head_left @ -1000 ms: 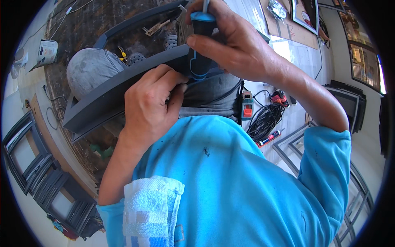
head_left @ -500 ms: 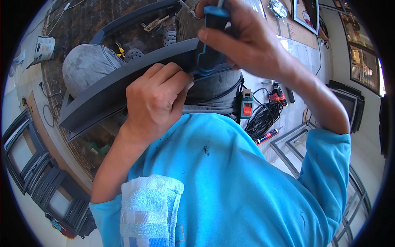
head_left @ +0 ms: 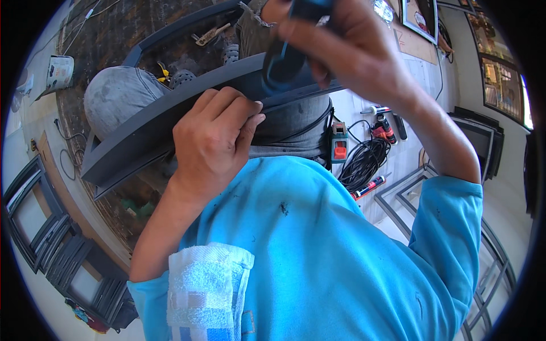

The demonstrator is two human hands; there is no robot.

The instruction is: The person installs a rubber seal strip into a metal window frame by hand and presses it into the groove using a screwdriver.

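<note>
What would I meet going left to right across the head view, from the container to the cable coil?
Container → knee → left hand → tool → cable coil. The dark bar and right hand overlap others, so both are left out.

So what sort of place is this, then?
Probably a workshop or a fitting-out site; the view doesn't settle which. Dark frames are gathered at the left, a coil of black cable lies at the right, and the right hand holds a blue-and-black tool.
</note>
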